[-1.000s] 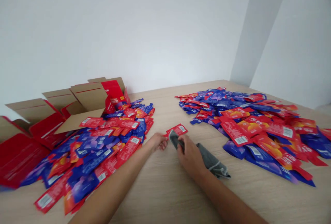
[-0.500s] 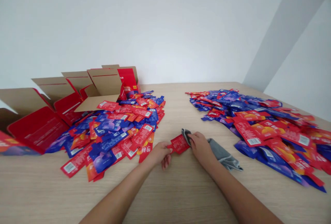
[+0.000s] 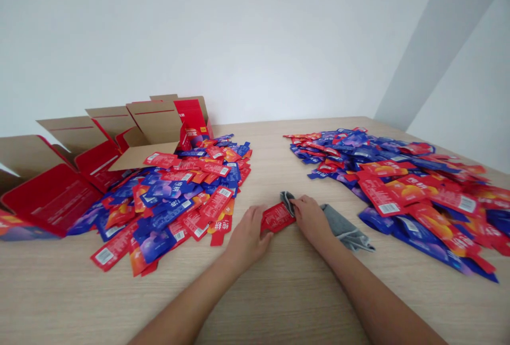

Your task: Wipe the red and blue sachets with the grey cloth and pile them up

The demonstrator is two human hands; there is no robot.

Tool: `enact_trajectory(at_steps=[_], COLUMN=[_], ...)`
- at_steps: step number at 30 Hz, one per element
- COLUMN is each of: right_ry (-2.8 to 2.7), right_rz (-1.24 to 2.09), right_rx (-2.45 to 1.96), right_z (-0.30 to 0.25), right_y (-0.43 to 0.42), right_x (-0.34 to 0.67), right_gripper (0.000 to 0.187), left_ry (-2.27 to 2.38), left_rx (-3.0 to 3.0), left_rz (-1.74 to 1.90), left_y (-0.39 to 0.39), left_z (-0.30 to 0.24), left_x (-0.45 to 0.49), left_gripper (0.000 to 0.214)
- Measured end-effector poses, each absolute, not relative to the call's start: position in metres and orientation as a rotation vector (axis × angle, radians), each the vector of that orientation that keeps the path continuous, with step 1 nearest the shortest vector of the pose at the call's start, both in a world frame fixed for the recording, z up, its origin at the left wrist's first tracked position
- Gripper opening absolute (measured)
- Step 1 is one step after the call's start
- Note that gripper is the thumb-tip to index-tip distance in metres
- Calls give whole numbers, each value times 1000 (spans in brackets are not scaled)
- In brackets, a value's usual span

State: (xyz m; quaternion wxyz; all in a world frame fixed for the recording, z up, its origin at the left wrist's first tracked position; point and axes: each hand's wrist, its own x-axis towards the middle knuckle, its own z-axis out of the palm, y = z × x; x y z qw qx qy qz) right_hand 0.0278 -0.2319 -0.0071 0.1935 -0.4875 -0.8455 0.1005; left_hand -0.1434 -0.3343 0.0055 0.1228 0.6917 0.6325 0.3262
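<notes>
1. The left hand has its grip around the left end of a red packet, thumb along the near edge and fingers over the far side. Half a second ago it was pinching only the narrow tab there, with the other fingers curled below; now the hand is spread wider and the tab is hidden beneath it.
2. The right hand has its grip closed on a bunched end of grey cloth, thumb and fingertips together, at the packet's right end. This hand has hardly changed place since the previous frame.
3. The red packet lies between the hands, in front of the person, printed text facing up. A second ago its barcode showed at the right end; that end is now under the cloth, and the folds hide it too well to tell exactly how much is covered.
4. The rest of the cloth trails on the table to the right, beside the right wrist.
5. Farther out, the left heap and the right heap of red and blue packets keep their arrangement.
6. Behind the left heap, the open boxes stand in a row, flaps raised, as before.
</notes>
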Motion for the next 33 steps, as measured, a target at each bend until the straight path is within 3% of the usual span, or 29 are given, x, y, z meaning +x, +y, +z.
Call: enact_trajectory(at_steps=[2, 5, 7, 10, 13, 17, 22, 28, 33], right_ry=[-2280, -2071, -1921, -1787, -1928, -2325, -2386, -2421, -2435], right_rz=[361, 430, 410, 365, 426, 563, 429, 421, 321], right_rx=[-1310, -1150, -1070, -1018, -897, -729, -1099, -1066, -1357], right_z=[-6, 4, 15, 29, 28, 8, -5, -4, -3], right_y=[-234, -235, -237, -246, -260, -268, -253, -254, -239], right_x=[28, 32, 37, 39, 27, 6, 8, 13, 22], right_gripper=[33, 31, 30, 28, 27, 30, 31, 33, 33], left_ry=[1807, 1838, 1852, 1758, 1541, 1446, 1417, 1419, 1380], left_rx=[2209, 2204, 2015, 1445, 1024, 932, 873, 847, 823], left_rz=[787, 661, 756, 886, 904, 910, 916, 919, 1015], left_y=[-334, -330, -327, -325, -325, -324, -323, -322, -325], left_z=[6, 7, 8, 5, 2, -2, -4, -2, -5], left_x=[-140, -138, -140, -145, -150, -154, -154, -154, -154], left_gripper=[48, 26, 18, 28, 27, 20, 18, 16, 23])
